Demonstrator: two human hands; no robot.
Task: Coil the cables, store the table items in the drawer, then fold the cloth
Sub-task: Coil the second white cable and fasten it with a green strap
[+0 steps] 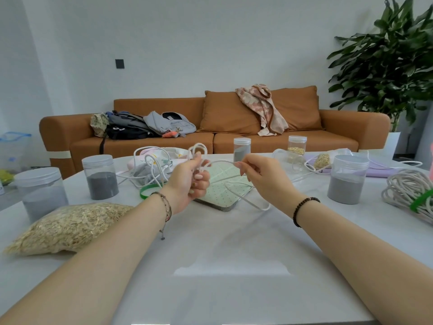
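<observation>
As I view it, forearms extend toward green dotted pad [218, 191]: left hand [189, 181], above pad's left edge, curls round white cable [221, 161] loops; right hand [262, 174], above right edge, pinches same cable; slack crosses pad.

Rope coil [408, 192] cut by right edge, plant [386, 66] cropped top

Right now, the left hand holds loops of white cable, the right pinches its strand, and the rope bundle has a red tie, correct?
Not quite: the head view shows the tie on the rope bundle is green, not red. The left hand does hold loops of white cable, and the right hand pinches its strand.
</observation>
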